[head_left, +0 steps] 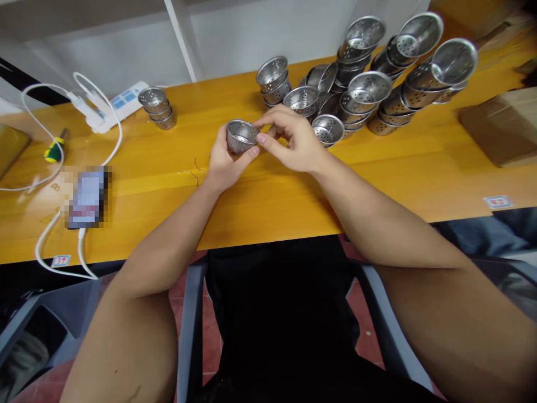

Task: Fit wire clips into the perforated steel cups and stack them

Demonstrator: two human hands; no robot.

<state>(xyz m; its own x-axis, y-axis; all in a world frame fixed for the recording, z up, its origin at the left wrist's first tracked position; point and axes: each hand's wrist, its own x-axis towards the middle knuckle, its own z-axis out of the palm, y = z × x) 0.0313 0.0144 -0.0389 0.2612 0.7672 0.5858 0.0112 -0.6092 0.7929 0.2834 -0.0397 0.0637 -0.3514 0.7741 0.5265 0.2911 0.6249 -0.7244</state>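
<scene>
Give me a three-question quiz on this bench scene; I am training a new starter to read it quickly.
1. True or false: the left hand holds a perforated metal cup.
2. Where is the small stack of cups that stands apart from the big pile? A) beside the white power strip B) on the cardboard box C) on the phone
3. Which fingers touch the held cup's rim from the other side?

Key
1. True.
2. A.
3. Those of the right hand.

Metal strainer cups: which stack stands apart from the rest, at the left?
The short stack beside the white power strip, well left of the cup in the left hand; the others crowd together at the right.
</scene>
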